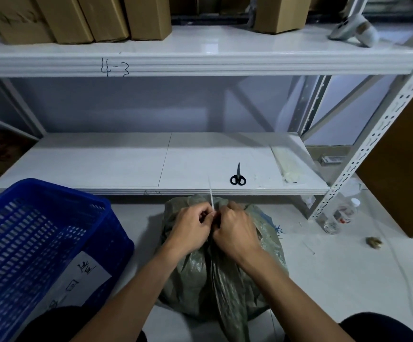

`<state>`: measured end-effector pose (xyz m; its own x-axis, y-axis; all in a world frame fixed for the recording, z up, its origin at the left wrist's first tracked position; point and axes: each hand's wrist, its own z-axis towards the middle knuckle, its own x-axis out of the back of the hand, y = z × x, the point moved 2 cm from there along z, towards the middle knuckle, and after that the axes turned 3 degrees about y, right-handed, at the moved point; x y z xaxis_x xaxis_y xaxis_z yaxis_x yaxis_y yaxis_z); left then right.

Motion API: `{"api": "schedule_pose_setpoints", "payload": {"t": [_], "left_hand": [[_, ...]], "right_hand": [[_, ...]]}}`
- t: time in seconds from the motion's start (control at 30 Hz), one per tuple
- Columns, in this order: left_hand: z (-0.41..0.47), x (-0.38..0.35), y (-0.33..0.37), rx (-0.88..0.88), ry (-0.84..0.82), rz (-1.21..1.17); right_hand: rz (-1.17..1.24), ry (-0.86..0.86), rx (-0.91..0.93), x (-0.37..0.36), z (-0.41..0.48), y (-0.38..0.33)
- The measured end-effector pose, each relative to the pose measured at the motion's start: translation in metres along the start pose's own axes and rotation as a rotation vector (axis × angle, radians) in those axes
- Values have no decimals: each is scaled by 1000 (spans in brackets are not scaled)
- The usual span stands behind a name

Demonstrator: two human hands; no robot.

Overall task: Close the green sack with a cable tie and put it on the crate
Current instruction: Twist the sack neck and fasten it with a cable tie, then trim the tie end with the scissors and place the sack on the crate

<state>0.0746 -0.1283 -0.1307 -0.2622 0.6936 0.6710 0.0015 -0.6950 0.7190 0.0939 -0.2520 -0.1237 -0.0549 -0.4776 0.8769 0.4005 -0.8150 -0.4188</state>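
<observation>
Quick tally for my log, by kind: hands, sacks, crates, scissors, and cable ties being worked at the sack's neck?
hands: 2 (left hand, right hand)
green sack: 1
cable tie, sticking up between the hands: 1
blue crate: 1
scissors, on the lower shelf: 1 pair
Total: 6

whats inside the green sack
Nothing shows inside the green sack: its cloth is opaque, and the left hand and right hand hold the bunched neck and a white cable tie.
</observation>
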Motion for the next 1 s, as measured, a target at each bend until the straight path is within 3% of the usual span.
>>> {"api": "schedule_pose_setpoints", "payload": {"t": [0.13,0.23,0.3,0.4,0.7,1.0], "left_hand": [[9,-4,-13,129,-50,-160],[16,3,-15,221,-26,-334],[20,7,-14,253,-55,-427],[20,5,-15,247,-82,-447],[21,1,-18,272,-89,-389],[41,-27,-26,310,-66,-508]], "right_hand": [[20,-153,-4,6,9,3],[383,-394,-191,13,42,25],[471,-257,-334,9,76,52],[280,-100,-442,-6,119,93],[-11,-261,-543,-93,191,157],[-157,-213,-567,-135,223,175]]}}
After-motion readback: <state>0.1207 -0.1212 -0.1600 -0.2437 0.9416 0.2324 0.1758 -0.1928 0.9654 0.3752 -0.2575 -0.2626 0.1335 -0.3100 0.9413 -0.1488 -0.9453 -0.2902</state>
